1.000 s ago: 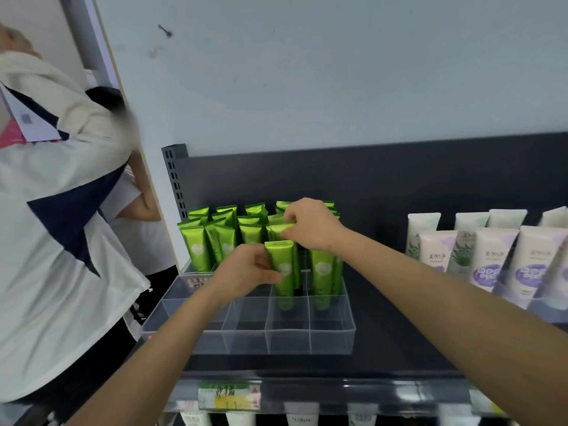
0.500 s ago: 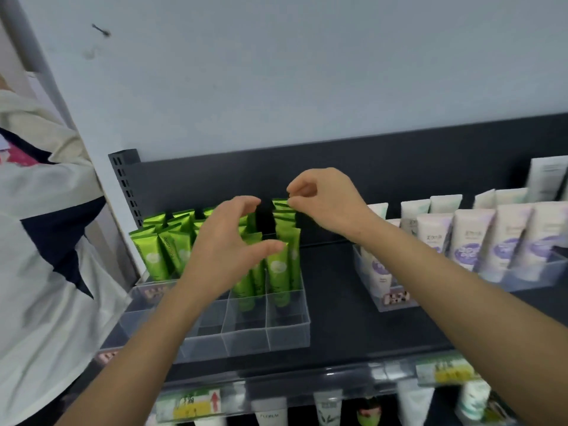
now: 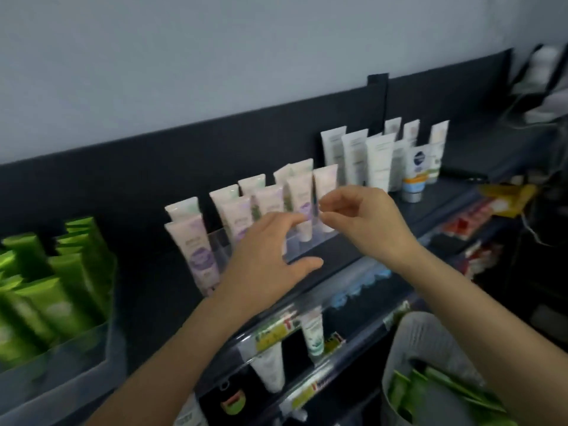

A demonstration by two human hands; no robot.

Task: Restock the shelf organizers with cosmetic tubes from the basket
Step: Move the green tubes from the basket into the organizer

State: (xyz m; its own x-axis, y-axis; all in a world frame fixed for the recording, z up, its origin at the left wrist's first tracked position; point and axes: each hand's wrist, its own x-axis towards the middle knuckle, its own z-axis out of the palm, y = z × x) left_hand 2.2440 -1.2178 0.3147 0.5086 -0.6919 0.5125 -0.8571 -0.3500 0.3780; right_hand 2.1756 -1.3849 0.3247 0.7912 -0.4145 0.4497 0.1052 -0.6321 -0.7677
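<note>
Since left hand fingers are spread and right hand fingers loosely curled, both empty, better drop one into the basket for green tubes.

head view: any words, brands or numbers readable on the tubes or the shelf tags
No text reads; the frame is motion-blurred.
Pale tubes with purple labels: print blurred.
Green tubes: pale mark, no legible words.
Tube with dark blue round logo: lettering too small.
Shelf-edge price tags: blurred.
</note>
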